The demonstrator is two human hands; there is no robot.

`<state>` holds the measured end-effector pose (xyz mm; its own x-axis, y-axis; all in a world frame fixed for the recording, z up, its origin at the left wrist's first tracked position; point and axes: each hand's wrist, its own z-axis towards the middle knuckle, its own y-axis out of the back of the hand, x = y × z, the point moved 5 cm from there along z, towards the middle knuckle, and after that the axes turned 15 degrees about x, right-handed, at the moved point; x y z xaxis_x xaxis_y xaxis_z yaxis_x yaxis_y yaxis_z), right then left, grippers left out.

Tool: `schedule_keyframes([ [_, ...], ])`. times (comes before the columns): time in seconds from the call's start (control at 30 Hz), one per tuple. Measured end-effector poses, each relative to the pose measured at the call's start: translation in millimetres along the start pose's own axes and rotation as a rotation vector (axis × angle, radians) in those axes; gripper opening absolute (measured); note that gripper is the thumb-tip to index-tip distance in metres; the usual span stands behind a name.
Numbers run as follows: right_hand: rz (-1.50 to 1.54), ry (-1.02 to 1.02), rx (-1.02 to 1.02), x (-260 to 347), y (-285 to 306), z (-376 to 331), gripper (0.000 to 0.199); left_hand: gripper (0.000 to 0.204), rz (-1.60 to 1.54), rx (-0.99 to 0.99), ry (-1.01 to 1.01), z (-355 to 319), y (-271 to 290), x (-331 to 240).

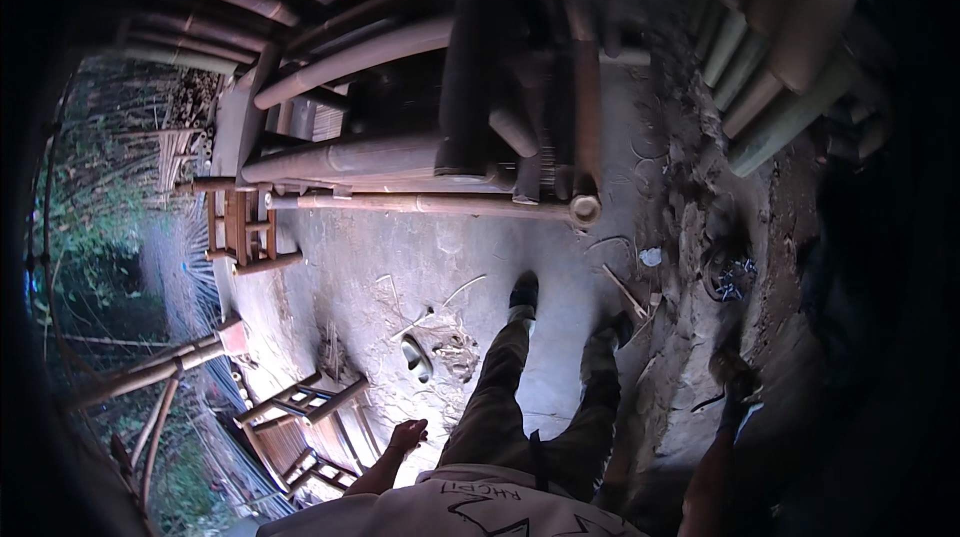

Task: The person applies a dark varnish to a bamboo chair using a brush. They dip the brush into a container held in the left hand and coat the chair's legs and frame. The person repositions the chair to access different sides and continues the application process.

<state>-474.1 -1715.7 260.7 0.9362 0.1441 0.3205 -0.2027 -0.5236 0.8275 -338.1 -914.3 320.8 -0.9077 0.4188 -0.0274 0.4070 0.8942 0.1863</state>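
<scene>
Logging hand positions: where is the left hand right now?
In the head view, the left hand hangs empty at lower centre-left, beside the left trouser leg, just right of a bamboo frame.

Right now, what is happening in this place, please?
A person stands on a bare concrete floor in a workshop full of bamboo. The left hand hangs empty at the side, its fingers loosely curled, near a small bamboo chair frame. The right hand is in dark shadow; whether it holds anything cannot be told. Ahead of the shoes stands a large frame of thick bamboo poles. A metal bowl and scraps lie on the floor.
</scene>
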Motion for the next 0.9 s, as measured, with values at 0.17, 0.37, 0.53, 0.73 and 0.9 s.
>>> schedule_keyframes([
  [0.17,-0.049,0.004,0.001,22,11,-16,0.086,0.045,-0.051,0.025,-0.014,-12,-4,33],
  [0.37,-0.047,0.231,-0.192,100,34,-48,0.086,0.051,0.184,0.075,-0.050,50,21,44],
  [0.53,0.286,0.535,0.215,356,6,-99,0.076,0.033,0.872,-0.293,-0.489,94,182,-66],
  [0.73,0.618,0.553,0.762,630,-52,-151,0.071,0.056,-0.575,-0.271,-0.804,37,418,-305],
  [0.9,0.400,0.526,0.874,752,-108,-82,0.072,0.073,-0.703,-0.230,-1.036,-15,473,-485],
])
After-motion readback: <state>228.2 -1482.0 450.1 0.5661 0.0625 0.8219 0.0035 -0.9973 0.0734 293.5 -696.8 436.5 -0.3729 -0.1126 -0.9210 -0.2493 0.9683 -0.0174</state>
